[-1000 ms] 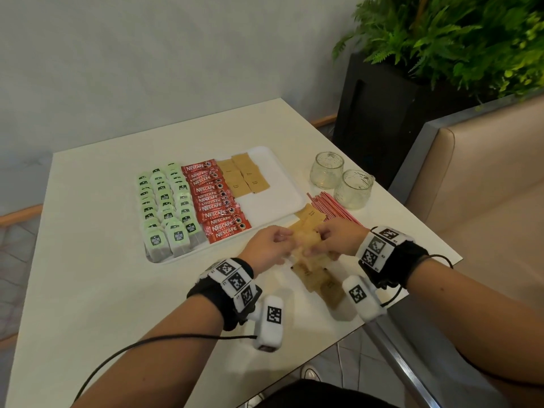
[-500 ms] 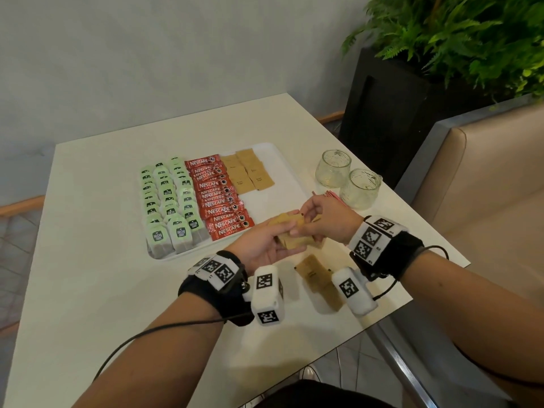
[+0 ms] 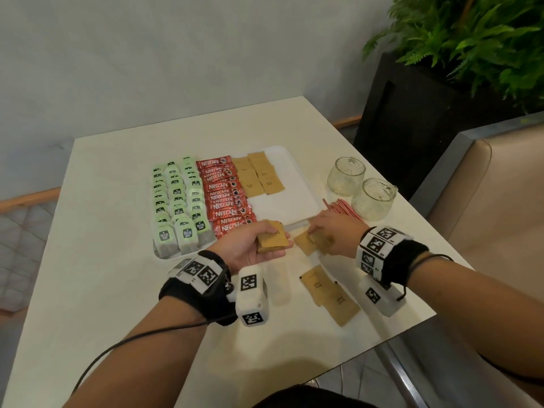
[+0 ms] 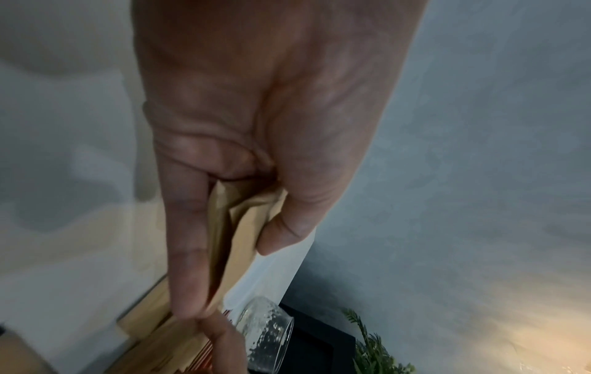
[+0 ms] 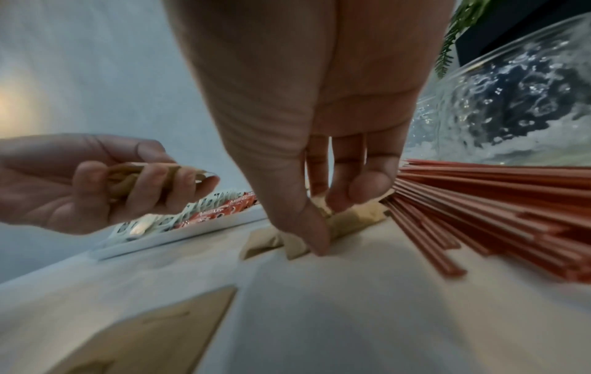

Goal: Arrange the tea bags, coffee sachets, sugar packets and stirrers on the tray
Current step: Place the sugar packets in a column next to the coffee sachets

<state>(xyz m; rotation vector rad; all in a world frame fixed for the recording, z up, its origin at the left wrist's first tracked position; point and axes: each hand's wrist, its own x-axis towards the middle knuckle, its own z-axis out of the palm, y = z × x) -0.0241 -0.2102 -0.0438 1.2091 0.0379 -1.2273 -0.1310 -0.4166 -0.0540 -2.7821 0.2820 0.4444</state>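
My left hand (image 3: 278,239) is palm up in front of the white tray (image 3: 297,187) and grips a small stack of brown sugar packets (image 3: 272,241), thumb on top. The left wrist view shows that stack (image 4: 236,227) between thumb and fingers. My right hand (image 3: 314,234) is down on the table and pinches a loose sugar packet (image 5: 348,222) from a small pile beside the red stirrers (image 3: 343,208). On the tray lie rows of green tea bags (image 3: 179,201), red coffee sachets (image 3: 226,195) and sugar packets (image 3: 259,175).
More loose sugar packets (image 3: 329,293) lie near the table's front right edge. Two glass jars (image 3: 346,175) (image 3: 372,198) stand right of the tray. A black planter (image 3: 412,113) with a fern and a beige seat (image 3: 485,187) flank the table's right side.
My right hand left the stack in my left hand and dropped to the table pile, where it now pinches a packet. The left hand kept its stack and stayed near the tray's front.
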